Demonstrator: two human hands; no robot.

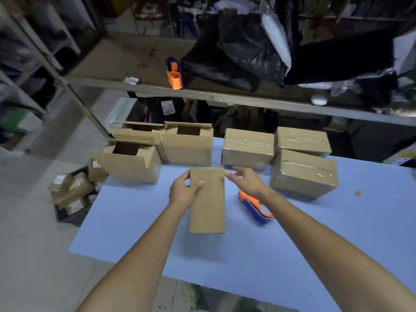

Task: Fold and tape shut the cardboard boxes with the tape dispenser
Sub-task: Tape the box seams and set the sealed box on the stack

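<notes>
Blue and wide, the counter [157, 233] was spread out under both arms. A flat box [208, 210] was held by the left grip [183, 190], which was closed on the box's left edge with the thumb on the front. It was likely held that way so it could be pulled open into a box shape. Whether its low edge sat on the counter could not be told.

The right grip [245, 180] was loose, with straight fingers, and nothing was held in it. It was stretched to the top right corner of the flat box. Whether the card was touched could not be told.

The tape dispenser [256, 209] was laid on the counter just under the right grip's wrist, probably so it could be picked up fast once the flaps were folded. Part of it was hidden by that wrist.

Beyond the left grip, three open boxes [186, 147] were lined up, likely waiting for tape. What was inside them could not be seen. Beyond the right grip, three taped boxes [247, 147] were set close together.

Far past both grips, a second dispenser [174, 75] and black bags [236, 55] were kept on a shelf [126, 61], all blurred.
</notes>
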